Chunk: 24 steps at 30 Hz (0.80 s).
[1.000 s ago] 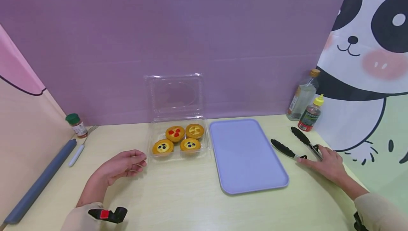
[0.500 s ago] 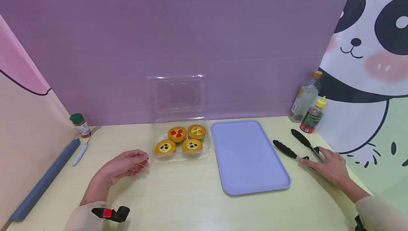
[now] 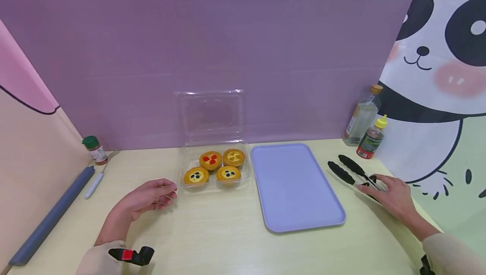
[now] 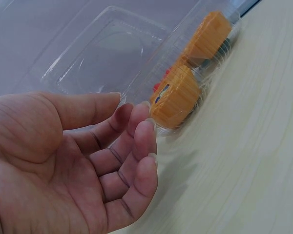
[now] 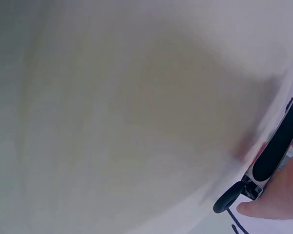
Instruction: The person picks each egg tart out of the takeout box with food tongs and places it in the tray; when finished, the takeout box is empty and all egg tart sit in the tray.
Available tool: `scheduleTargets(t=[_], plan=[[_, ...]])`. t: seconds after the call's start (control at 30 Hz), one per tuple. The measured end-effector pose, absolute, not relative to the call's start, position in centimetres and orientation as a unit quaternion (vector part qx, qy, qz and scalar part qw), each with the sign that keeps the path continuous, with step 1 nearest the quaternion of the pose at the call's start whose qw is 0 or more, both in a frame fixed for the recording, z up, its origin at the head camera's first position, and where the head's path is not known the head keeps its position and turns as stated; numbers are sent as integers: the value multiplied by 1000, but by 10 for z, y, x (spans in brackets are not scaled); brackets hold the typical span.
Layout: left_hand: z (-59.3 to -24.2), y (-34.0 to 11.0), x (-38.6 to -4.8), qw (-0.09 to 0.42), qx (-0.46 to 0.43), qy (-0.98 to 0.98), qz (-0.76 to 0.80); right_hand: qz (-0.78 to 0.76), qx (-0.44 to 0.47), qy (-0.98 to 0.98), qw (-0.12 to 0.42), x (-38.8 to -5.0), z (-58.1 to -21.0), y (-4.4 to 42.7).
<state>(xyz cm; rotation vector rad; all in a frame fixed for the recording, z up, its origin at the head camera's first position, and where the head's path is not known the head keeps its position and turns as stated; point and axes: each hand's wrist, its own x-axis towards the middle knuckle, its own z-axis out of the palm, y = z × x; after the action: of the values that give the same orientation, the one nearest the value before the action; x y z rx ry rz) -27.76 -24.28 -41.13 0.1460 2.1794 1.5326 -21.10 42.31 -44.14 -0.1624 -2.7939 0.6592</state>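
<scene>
My right hand (image 3: 395,195) grips a pair of black-tipped tongs (image 3: 353,166) between thumb and fingers, right of the tray. In the right wrist view, one black grip of the tongs (image 5: 279,139) runs along the right edge; most of that hand is out of frame. My left hand (image 3: 149,198) holds nothing, its fingers loosely curled beside the near left corner of a clear plastic clamshell box (image 3: 212,114). The lid stands up at the back. Several small tarts sit inside, among them one with red topping (image 3: 210,160) and one with dark dots (image 4: 176,97).
A lavender tray (image 3: 298,190) lies between the box and the tongs. At the back right stand a glass bottle (image 3: 360,119) and a yellow-capped squeeze bottle (image 3: 370,141). On the left are a green-capped jar (image 3: 96,150), a white-handled fork (image 3: 94,185) and a blue-grey roll (image 3: 53,216).
The two black ends of the tongs have come closer together as my right hand squeezes them. My left hand has stayed in place; the view shifted slightly.
</scene>
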Motion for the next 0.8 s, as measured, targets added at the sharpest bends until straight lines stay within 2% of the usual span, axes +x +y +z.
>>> scheduleTargets(t=[0.23,0.43,0.8], plan=[[-415,-241,-278,233,54,793,560,300,-89,-948,55,-206,-411,421],[-416,-242,-278,231,56,794,559,311,-75,-944,82,-208,-387,406],[-415,-242,-276,226,56,797,557,313,-12,-945,91,-218,-355,353]])
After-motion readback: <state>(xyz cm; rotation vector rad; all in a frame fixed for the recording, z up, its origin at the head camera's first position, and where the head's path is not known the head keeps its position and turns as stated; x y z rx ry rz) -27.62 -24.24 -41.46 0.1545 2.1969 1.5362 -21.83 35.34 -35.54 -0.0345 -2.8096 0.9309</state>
